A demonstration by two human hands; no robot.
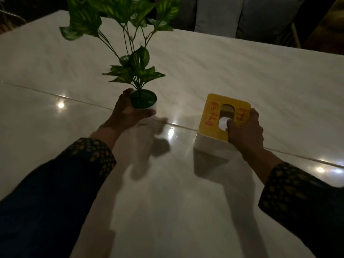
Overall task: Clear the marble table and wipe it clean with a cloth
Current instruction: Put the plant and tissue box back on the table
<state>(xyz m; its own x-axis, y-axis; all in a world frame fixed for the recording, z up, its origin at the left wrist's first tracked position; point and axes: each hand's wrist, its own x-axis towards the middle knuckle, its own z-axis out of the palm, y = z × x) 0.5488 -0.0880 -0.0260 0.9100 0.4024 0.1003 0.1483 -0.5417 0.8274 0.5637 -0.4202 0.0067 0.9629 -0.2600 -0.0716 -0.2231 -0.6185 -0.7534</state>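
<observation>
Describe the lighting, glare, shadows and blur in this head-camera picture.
Head view: dim overall; small bright glare spots on the glossy white marble table; soft shadows fall toward the camera from the left hand gripping the small white-potted green plant and the right hand on the yellow-topped white tissue box; upper leaves blurred.

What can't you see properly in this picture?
Head view:
- Small white plant pot: its near side is hidden by the left hand.
- Yellow-lidded white box: contents not visible; red lettering too blurred to read.
- Green leaves: cut off by the top edge.
- Right hand: fingertips hidden behind the box.
</observation>
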